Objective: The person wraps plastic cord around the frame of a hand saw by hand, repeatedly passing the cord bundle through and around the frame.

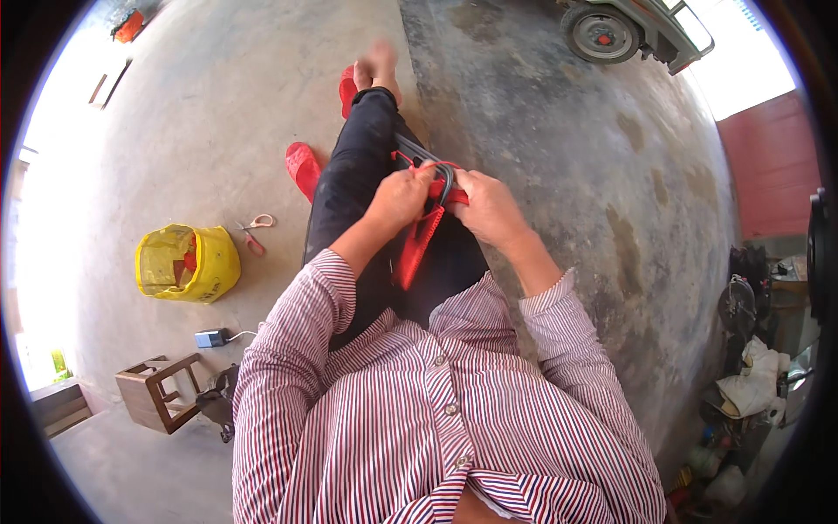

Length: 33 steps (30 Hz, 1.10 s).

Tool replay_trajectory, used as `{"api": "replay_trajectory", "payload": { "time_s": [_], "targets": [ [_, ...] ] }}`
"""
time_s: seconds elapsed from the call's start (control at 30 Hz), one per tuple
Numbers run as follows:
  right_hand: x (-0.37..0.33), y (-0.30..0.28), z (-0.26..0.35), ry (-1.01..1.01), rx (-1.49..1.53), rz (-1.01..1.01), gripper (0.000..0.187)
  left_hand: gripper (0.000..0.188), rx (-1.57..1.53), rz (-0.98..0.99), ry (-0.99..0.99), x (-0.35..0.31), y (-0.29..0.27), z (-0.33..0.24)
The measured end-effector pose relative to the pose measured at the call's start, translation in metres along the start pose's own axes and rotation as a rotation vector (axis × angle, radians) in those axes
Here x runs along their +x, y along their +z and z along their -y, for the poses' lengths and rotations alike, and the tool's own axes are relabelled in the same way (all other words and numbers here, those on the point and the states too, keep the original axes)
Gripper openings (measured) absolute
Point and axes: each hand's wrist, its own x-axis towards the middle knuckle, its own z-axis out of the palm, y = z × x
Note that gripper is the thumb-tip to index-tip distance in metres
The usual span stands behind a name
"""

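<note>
Above my lap, my left hand (401, 199) is closed beside a dark grey bent loop (447, 179), its fingertips pinched near a thin red cord (441, 164). On the other side of the loop, my right hand (491, 208) is closed on a red strip (456, 194), thumb pressed on top. A red piece with a toothed-looking edge (421, 244) hangs below the hands over my dark trousers; its lower end is blurred. The loop's long arms run away along my leg. My fingers hide where cord, strip and loop meet.
On the floor to the left stand a yellow bag (218, 262) with red pieces inside, scissors (253, 236), a small dark box with a white cable (211, 338) and a wooden stool (153, 397). Red slippers (303, 166) lie by my feet. A vehicle wheel (601, 35) is far right; clutter (751, 375) lines the right.
</note>
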Motion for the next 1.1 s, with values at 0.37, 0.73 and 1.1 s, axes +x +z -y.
{"api": "replay_trajectory", "payload": {
  "time_s": [0.37,0.73,1.1],
  "targets": [
    [-0.023,-0.017,0.034,-0.173,0.599,-0.291,0.038,0.024,-0.578,0.06,0.089,-0.058,-0.013,-0.065],
    [-0.151,-0.108,0.003,-0.006,2.098,-0.12,0.03,0.021,-0.557,0.083,-0.29,-0.027,-0.002,-0.034],
    [-0.181,-0.043,-0.065,0.604,1.735,-0.193,0.03,0.01,-0.59,0.078,-0.212,-0.029,0.002,-0.016]
  ]
}}
